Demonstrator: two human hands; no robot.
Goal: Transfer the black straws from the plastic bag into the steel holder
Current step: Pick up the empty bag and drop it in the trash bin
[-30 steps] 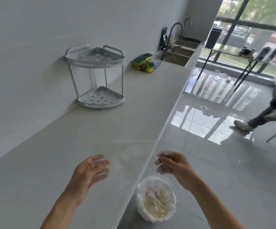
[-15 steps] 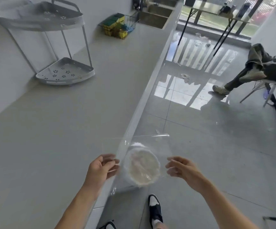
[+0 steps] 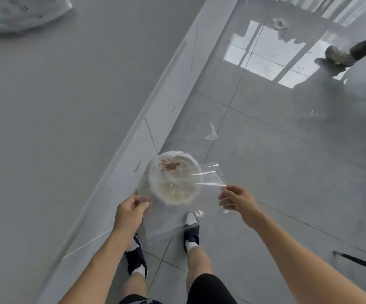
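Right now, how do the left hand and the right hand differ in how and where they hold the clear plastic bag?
The left hand pinches the clear plastic bag at its left edge, close to the counter edge; the right hand pinches the right edge, out over the floor. The left hand sits a little lower in the picture than the right hand. Both hold the bag spread over the lined bin. No straws show in the bag.

A lined waste bin (image 3: 175,178) stands on the glossy tiled floor (image 3: 276,172) beside the grey counter (image 3: 57,106)
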